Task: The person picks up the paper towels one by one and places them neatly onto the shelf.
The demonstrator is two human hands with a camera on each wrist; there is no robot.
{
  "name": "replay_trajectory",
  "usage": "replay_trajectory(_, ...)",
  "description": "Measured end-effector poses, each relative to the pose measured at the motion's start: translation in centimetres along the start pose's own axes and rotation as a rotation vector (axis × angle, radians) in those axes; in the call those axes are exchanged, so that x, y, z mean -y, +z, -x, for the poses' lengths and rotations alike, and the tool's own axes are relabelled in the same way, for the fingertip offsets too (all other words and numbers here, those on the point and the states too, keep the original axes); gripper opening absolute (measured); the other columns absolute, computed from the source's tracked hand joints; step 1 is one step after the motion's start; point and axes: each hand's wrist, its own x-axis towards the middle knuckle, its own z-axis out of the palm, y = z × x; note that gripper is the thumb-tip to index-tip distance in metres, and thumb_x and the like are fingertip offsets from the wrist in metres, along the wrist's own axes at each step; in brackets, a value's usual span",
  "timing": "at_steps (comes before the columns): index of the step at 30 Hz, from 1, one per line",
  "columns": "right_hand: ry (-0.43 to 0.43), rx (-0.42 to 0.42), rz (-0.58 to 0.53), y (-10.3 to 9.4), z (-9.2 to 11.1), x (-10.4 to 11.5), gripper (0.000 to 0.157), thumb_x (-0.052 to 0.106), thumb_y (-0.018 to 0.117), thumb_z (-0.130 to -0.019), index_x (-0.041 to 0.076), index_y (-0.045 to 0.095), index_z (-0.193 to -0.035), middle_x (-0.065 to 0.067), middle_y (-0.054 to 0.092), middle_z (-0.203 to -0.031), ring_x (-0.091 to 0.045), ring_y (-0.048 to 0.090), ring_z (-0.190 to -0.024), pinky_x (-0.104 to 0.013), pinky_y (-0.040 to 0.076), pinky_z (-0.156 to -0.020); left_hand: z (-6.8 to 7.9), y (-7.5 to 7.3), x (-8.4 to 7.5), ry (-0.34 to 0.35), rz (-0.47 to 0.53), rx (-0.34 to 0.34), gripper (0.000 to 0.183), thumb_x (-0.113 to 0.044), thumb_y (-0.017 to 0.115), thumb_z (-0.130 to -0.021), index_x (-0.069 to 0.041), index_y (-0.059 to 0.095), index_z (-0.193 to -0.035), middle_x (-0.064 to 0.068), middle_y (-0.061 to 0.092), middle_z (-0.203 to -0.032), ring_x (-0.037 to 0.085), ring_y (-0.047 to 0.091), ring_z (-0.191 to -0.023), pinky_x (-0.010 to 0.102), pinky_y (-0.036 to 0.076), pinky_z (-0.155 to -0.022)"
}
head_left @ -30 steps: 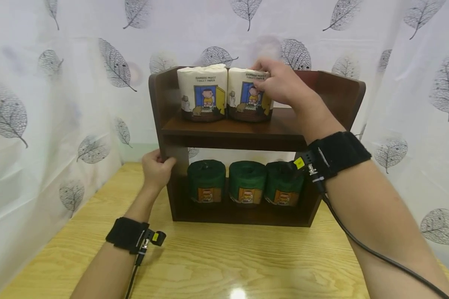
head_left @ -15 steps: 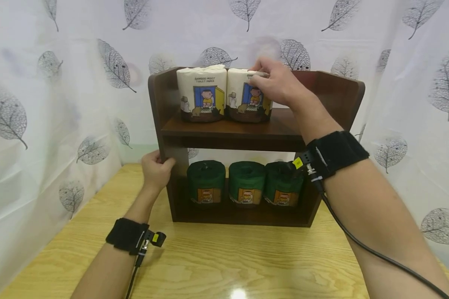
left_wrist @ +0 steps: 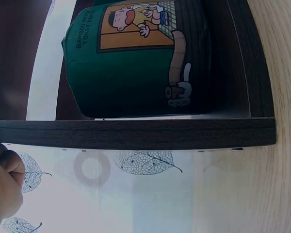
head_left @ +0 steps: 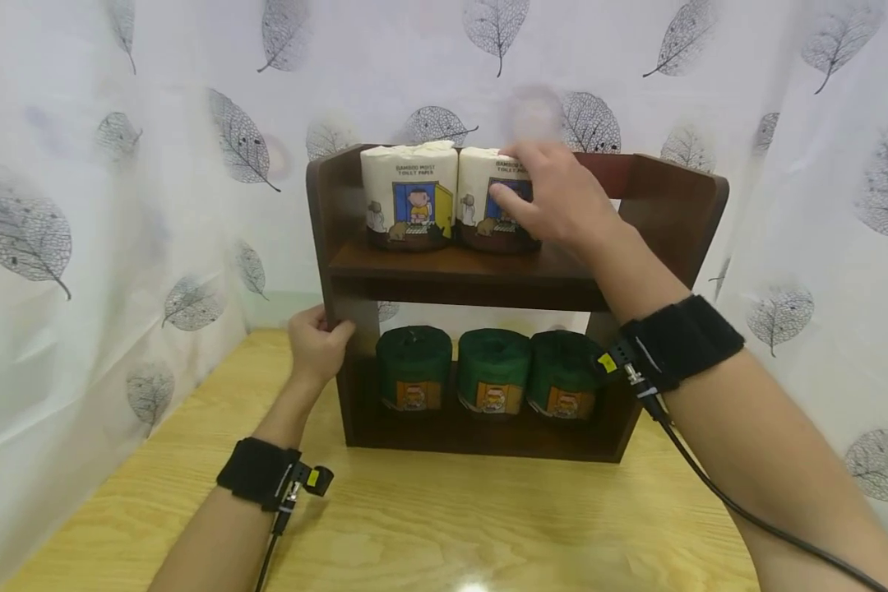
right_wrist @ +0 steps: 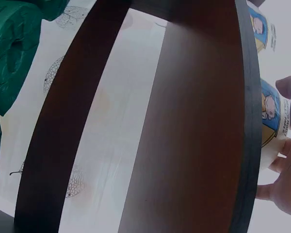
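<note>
My left hand (head_left: 318,343) grips the left side panel of a dark brown two-tier wooden shelf (head_left: 444,267). In the left wrist view its curled fingers (left_wrist: 9,164) show at that panel. On the top tier, two cream wrapped toilet paper rolls stand upright side by side: the left roll (head_left: 409,193) and the right roll (head_left: 477,193). My right hand (head_left: 562,193) is spread at the right roll, with its straight thumb in front of the printed wrapper and its forefinger near the top. Seen from the right wrist, the other fingers (right_wrist: 277,162) reach along that roll's side.
Three green wrapped rolls stand on the lower tier: one left (head_left: 413,366), one in the middle (head_left: 493,370), one right (head_left: 562,374). Under the shelf is a light wood table (head_left: 414,510). A white leaf-print curtain (head_left: 192,189) hangs behind and at both sides.
My right thumb has moved down across the front of the right cream roll and spread away from the forefinger. The left hand keeps its grip. The head view has shifted slightly.
</note>
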Motion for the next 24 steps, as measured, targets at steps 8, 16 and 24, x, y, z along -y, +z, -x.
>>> replay_trajectory(8,-0.094,-0.150,0.170,0.1,0.7,-0.1,0.047,0.033,0.045,-0.090,0.014,0.045,-0.133,-0.010,0.051,-0.124,-0.028,0.040,-0.114,-0.047,0.036,-0.093,0.4,-0.3,-3.7,0.021,-0.003,0.012,0.011,0.005,0.053,-0.066,0.010,0.063,-0.067,0.009,0.058,-0.052,0.006,0.043,-0.042,0.018,0.035,-0.040)
replay_trajectory(16,-0.160,-0.375,0.137,0.5,1.1,-0.4,0.032,0.022,0.047,-0.087,0.008,0.058,-0.113,-0.010,0.055,-0.108,-0.026,0.043,-0.105,-0.042,0.037,-0.089,0.5,-0.2,-3.9,0.006,0.029,0.036,0.012,0.006,0.053,-0.066,0.011,0.063,-0.069,0.017,0.059,-0.056,0.007,0.045,-0.043,0.018,0.037,-0.041)
replay_trajectory(24,-0.338,-0.609,0.048,1.4,1.7,-0.8,0.020,0.014,0.049,-0.086,0.003,0.065,-0.089,-0.012,0.055,-0.084,-0.027,0.048,-0.086,-0.041,0.041,-0.078,0.4,-0.2,-4.0,0.007,0.006,0.025,0.010,0.006,0.053,-0.065,0.012,0.062,-0.067,0.012,0.054,-0.050,0.004,0.040,-0.041,0.019,0.033,-0.039)
